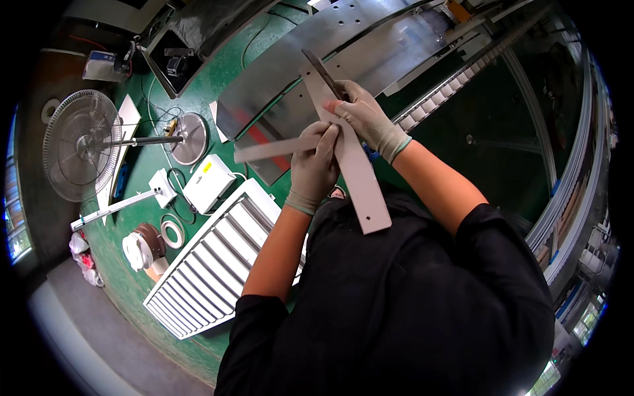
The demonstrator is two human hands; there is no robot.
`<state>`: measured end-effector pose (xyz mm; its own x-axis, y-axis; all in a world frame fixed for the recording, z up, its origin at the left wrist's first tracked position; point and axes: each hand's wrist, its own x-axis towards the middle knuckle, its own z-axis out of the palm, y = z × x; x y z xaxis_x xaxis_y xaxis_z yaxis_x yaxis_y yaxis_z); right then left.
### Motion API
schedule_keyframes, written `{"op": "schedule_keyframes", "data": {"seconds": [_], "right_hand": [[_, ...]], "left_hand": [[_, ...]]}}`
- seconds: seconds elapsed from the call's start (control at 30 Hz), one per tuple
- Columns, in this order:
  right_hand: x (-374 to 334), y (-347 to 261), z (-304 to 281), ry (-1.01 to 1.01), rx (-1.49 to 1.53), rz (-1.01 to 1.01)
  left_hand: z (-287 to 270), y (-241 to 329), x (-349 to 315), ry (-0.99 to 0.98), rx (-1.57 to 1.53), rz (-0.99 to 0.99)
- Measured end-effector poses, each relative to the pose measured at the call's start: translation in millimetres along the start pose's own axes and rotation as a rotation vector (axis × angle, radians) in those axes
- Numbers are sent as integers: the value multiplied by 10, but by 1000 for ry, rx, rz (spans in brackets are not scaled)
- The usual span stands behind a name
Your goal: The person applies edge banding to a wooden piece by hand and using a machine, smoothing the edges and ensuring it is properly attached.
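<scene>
Green flooring [125,297] spreads out below and left of the fingers. Between the gloved hands, a long pale strip [360,178] slants in mid-air, pinched near its upper part by the right hand [363,115]. The left hand [316,165] curls round a narrower strip [267,149], which juts leftward from its fingers. The step looks like handling both pieces together; any next move would call for steady grips. Beyond the fingertips lies a grey metal surface [271,82]; farther left stands a fan [82,142].
</scene>
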<state>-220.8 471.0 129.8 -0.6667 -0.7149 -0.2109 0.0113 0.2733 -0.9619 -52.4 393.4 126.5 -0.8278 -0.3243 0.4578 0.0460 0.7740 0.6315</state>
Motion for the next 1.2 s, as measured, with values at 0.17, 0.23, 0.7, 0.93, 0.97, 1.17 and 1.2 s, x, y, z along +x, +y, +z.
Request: {"op": "schedule_keyframes", "data": {"seconds": [0.17,0.23,0.7,0.93,0.97,1.17,1.2], "right_hand": [[-50,32,-193,126,-416,-79],[-75,3,-257,59,-528,-77],[-168,-190,-359,26,-84,-184],[-687,-302,-484,126,-113,-174],[-761,-345,-532,93,-89,-112],[-927,-582,-697,73,-12,-23],[-902,-623,-715,113,57,-101]], "left_hand": [[79,-175,73,-146,-120,-108],[138,-330,178,-102,-159,-191],[583,-557,1024,-88,-1380,-746],[228,-164,1084,117,-1338,-751],[182,-128,1076,147,-1304,-769],[-185,268,1161,225,-1014,-698],[-233,338,1197,239,-959,-664]]}}
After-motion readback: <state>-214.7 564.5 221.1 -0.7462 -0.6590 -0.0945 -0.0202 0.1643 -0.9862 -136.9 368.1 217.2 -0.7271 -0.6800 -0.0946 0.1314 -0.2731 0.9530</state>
